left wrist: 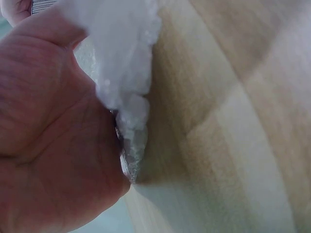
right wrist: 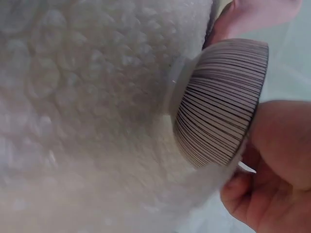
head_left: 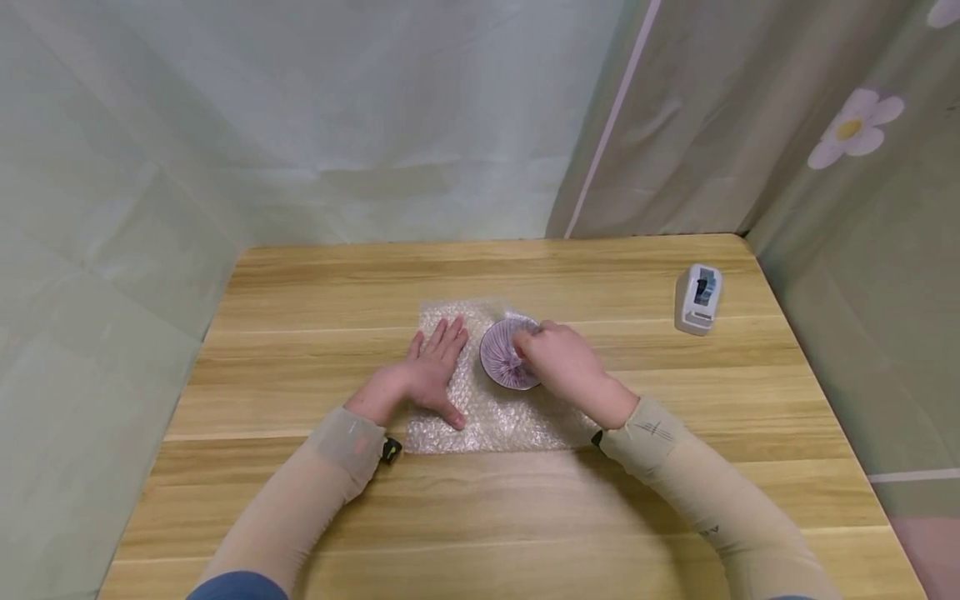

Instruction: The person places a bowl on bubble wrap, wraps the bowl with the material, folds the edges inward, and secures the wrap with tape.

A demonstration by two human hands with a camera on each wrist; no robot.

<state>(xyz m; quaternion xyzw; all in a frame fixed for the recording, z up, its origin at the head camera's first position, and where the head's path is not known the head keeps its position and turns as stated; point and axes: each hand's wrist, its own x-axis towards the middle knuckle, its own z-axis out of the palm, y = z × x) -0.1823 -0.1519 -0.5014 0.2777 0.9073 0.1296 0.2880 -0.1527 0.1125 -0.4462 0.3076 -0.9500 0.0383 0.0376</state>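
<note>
A small bowl with thin dark stripes stands upright on a sheet of bubble wrap. My left hand lies with fingers spread on the wrap, left of the bowl. In the left wrist view its palm sits beside the wrap's crumpled edge. At the bowl's right rim my right hand pinches the bubble wrap, which comes up along the bowl's side; a finger and thumb reach over the inside. From the right wrist, curled fingers show close behind the striped wall.
A grey-white tape dispenser stands at the back right of the wooden table. Curtains hang behind the table and along both sides.
</note>
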